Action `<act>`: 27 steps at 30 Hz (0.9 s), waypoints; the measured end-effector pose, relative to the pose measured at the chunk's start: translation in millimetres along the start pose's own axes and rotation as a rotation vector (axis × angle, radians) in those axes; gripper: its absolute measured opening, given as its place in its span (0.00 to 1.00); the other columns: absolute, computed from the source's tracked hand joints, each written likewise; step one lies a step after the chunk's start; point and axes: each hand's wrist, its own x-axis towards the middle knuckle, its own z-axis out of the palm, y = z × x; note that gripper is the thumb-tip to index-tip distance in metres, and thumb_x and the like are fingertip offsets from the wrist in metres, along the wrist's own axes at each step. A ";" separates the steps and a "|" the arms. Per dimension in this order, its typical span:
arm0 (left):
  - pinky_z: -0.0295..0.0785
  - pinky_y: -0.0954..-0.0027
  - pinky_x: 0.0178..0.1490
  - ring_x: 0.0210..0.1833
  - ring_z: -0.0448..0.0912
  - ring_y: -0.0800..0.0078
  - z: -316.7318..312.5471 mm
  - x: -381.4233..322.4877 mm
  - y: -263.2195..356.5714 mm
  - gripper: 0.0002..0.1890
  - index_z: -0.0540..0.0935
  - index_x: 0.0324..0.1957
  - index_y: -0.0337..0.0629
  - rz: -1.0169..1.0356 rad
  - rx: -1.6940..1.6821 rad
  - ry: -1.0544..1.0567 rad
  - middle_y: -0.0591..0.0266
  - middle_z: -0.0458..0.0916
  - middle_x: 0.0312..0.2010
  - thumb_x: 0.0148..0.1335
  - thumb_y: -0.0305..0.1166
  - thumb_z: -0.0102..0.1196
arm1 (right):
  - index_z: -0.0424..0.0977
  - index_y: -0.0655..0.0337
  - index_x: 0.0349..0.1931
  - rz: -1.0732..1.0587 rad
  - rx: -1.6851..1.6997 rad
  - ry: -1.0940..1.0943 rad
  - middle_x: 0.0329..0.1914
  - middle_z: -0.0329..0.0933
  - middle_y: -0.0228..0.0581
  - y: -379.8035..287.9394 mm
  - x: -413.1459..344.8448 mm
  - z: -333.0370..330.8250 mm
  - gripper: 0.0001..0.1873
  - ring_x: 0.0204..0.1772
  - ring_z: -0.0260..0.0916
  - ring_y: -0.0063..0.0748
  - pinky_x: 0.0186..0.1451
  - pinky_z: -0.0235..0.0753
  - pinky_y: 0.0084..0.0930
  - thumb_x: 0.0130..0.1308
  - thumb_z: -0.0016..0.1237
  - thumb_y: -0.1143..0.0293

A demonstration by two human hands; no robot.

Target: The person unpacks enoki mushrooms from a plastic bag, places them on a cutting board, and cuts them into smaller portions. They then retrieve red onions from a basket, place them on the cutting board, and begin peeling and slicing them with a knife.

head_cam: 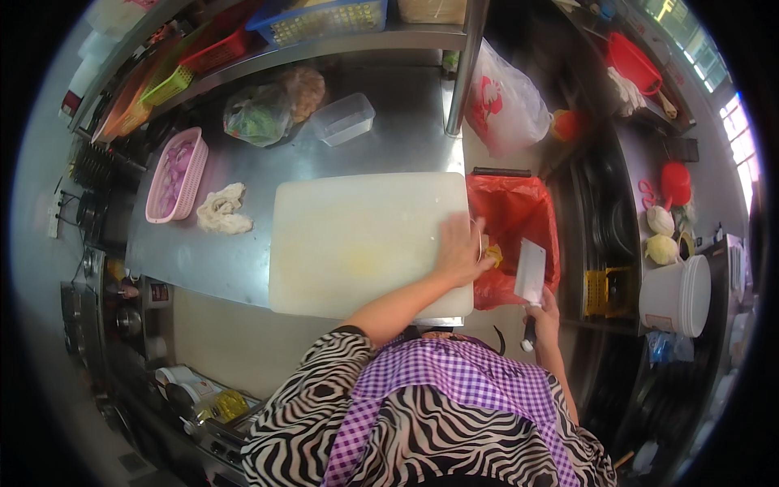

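Note:
My left hand (461,252) lies flat at the right edge of a white plastic cutting board (353,237), its thumb apart from the fingers and reaching past the edge. Yellow and pale scraps (494,254) show just beyond it, over a bin lined with a red plastic bag (517,207). In my right hand (548,313) is a cleaver (530,271), gripped by its dark handle, blade pointing away from me above the bin's near right side. A few small white bits and a faint yellow stain mark the board.
On the steel table (255,164) are a pink basket of purple onions (176,173), a crumpled cloth (224,210), bagged greens (258,115) and a clear plastic container (344,119). A shelf post (465,79) rises at the back right. White buckets (675,295) stand at right.

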 end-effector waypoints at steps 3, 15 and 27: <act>0.31 0.32 0.74 0.79 0.36 0.40 -5.7 24.2 32.2 0.46 0.52 0.74 0.40 0.174 -0.085 0.064 0.37 0.40 0.76 0.62 0.53 0.56 | 0.57 0.64 0.70 -0.029 -0.061 0.024 0.47 0.76 0.41 -11.9 -4.4 -39.2 0.38 0.31 0.71 0.24 0.30 0.71 0.20 0.54 0.45 0.84; 0.36 0.40 0.77 0.79 0.44 0.48 17.0 36.3 7.9 0.42 0.53 0.75 0.45 0.035 -0.154 -0.019 0.45 0.47 0.76 0.65 0.51 0.52 | 0.57 0.64 0.70 -0.079 0.002 -0.036 0.54 0.75 0.41 -26.7 10.3 -100.7 0.38 0.36 0.73 0.24 0.32 0.71 0.18 0.55 0.42 0.86; 0.53 0.41 0.69 0.73 0.56 0.42 -166.4 -83.6 -162.1 0.39 0.66 0.67 0.46 -0.450 0.313 0.590 0.46 0.64 0.67 0.52 0.41 0.65 | 0.55 0.69 0.70 -0.199 -0.003 -0.374 0.56 0.75 0.44 -30.3 43.0 66.0 0.38 0.41 0.76 0.26 0.39 0.73 0.16 0.54 0.43 0.86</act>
